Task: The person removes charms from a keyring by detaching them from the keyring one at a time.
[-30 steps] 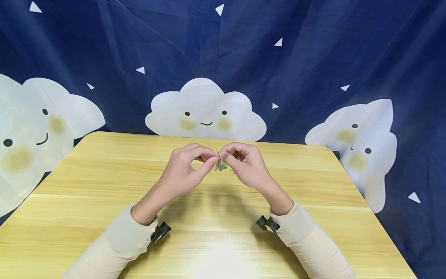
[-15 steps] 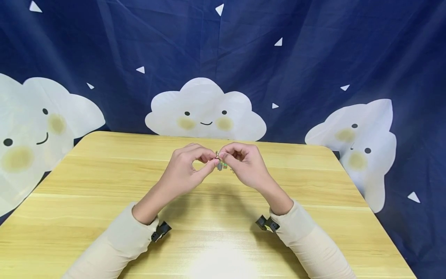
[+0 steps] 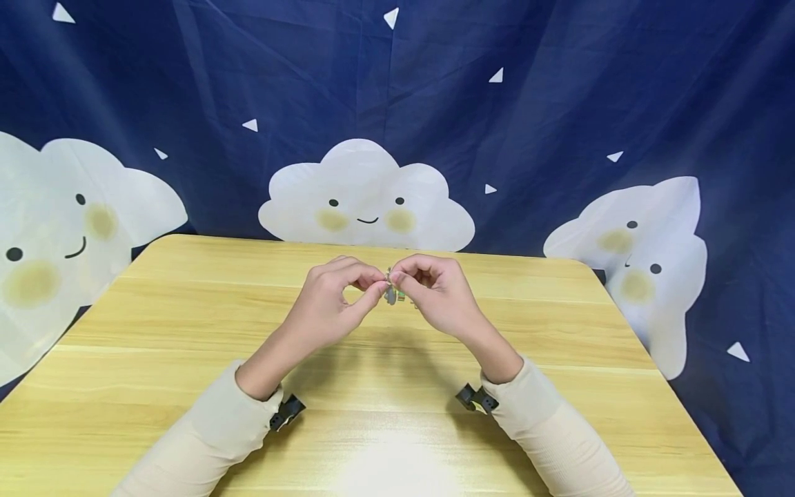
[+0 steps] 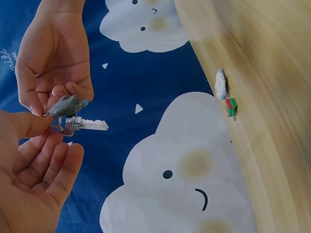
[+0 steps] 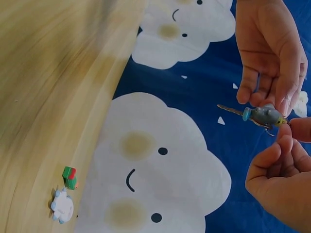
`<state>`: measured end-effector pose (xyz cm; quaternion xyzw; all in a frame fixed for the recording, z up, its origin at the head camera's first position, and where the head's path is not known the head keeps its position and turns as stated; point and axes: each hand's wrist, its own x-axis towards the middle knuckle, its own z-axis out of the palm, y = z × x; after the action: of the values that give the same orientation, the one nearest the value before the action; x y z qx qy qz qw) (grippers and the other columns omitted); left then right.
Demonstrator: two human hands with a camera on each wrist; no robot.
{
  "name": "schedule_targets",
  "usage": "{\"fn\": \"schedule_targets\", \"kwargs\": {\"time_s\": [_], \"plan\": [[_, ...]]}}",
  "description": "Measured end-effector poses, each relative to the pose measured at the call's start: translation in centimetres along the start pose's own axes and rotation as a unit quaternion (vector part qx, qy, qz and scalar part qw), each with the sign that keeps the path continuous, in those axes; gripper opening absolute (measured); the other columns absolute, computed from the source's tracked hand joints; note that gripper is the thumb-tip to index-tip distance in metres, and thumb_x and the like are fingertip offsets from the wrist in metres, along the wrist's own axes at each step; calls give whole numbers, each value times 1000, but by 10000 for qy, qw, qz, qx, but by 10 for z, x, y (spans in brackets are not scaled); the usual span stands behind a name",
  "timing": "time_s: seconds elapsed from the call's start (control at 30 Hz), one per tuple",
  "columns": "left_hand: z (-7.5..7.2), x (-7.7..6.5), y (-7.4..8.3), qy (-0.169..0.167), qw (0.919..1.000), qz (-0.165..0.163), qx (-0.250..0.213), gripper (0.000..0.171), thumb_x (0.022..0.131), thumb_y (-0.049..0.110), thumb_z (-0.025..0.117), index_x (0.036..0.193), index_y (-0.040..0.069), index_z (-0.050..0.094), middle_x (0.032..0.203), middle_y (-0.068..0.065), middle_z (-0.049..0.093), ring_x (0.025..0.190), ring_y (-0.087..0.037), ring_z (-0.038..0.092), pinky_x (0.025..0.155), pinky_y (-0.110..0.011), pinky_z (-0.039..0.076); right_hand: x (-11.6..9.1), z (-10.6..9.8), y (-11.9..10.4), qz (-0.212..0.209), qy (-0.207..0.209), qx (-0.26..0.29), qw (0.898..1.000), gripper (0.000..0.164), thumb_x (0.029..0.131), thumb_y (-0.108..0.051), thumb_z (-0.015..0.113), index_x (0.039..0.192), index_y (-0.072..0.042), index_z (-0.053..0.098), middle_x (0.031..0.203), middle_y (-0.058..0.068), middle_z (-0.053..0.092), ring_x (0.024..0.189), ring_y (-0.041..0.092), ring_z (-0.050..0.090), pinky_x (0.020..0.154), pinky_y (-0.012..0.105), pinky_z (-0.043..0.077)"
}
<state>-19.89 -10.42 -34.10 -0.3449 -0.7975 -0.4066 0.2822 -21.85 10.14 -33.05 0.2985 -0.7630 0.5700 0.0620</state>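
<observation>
My left hand (image 3: 340, 297) and my right hand (image 3: 441, 293) meet fingertip to fingertip above the far part of the table, both pinching at a small metal key ring (image 4: 57, 126). A silver key (image 4: 92, 124) hangs from the ring, pointing away from the fingers. Beside it dangles a grey animal-shaped charm (image 5: 267, 115) with a light blue end. The thumb and forefinger of each hand are pressed together at the ring, where they partly hide it. Exactly which part of it my right fingers pinch, I cannot tell.
On the wooden table (image 3: 397, 386), beyond the hands, lie a small green and red block-like piece (image 5: 70, 177) and a white, blue-edged scalloped piece (image 5: 62, 206). A dark blue curtain (image 3: 373, 83) with clouds hangs behind the far edge.
Both hands stay nearly in place. Between their fingertips the key ring and its hanging pieces have shifted and turned slightly.
</observation>
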Motion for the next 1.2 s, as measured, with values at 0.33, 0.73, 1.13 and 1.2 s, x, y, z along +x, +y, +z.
{"fn": "schedule_targets", "kwargs": {"time_s": [0.33,0.73,1.13,1.2], "plan": [[-2,0,3,-66,9999,-68,38,4,93,7,72,92,6,76,85,1,71,79,-12,64,72,-29,55,1,0,2,-219,-72,-165,9996,13,96,-2,64,91,-7,74,79,11,69,57,18,48,49,25,37],[-1,0,3,-171,9998,77,110,5,90,5,71,90,9,74,84,2,70,78,-13,63,72,-28,55,2,1,8,-1276,98,-947,9872,18,96,-4,64,85,-14,73,73,-8,63,64,13,51,57,27,40],[-2,0,4,-227,9996,123,144,4,91,6,72,90,9,74,84,2,69,80,-12,61,73,-30,55,1,0,8,-1303,255,-934,9867,19,95,-3,64,83,-15,74,74,-8,64,65,14,51,58,31,41],[-1,0,4,-229,9995,153,129,4,91,6,72,90,8,74,84,2,69,80,-12,61,73,-30,55,1,0,8,-1282,276,-938,9869,20,94,-2,64,83,-15,74,74,-8,64,65,14,51,57,29,41]]}}
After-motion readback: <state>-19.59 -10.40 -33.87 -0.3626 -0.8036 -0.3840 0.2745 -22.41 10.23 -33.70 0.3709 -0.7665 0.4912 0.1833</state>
